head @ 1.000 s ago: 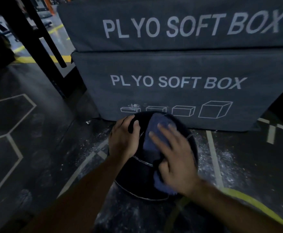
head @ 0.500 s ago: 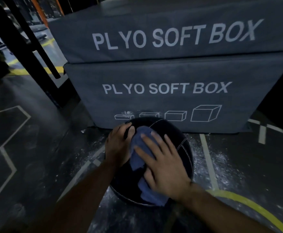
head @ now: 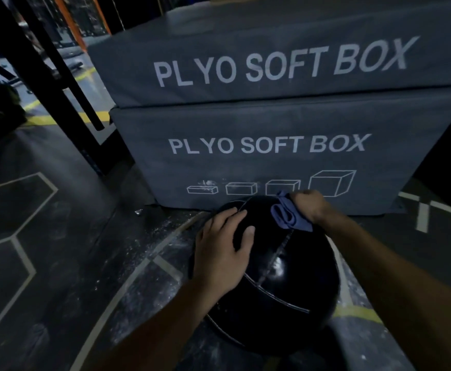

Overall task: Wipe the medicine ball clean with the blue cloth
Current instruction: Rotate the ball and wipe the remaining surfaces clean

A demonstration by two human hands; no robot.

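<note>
A large black medicine ball (head: 280,285) with pale stitched seams rests on the dark gym floor in front of me. My left hand (head: 221,253) lies flat on its upper left side, fingers spread. My right hand (head: 308,204) is at the ball's far top edge, closed around a bunched blue cloth (head: 288,215) that presses on the ball's top. The far side of the ball is hidden.
Two stacked grey plyo soft boxes (head: 272,145) stand directly behind the ball. A black steel rack post (head: 45,84) slants at the left. The floor (head: 58,263) carries hexagon lines, white dust and a yellow curved line (head: 358,311) at the right.
My right hand has slid with the cloth from the near top of the ball to its far top edge, bunching the cloth. The left hand stays on the ball's left side.
</note>
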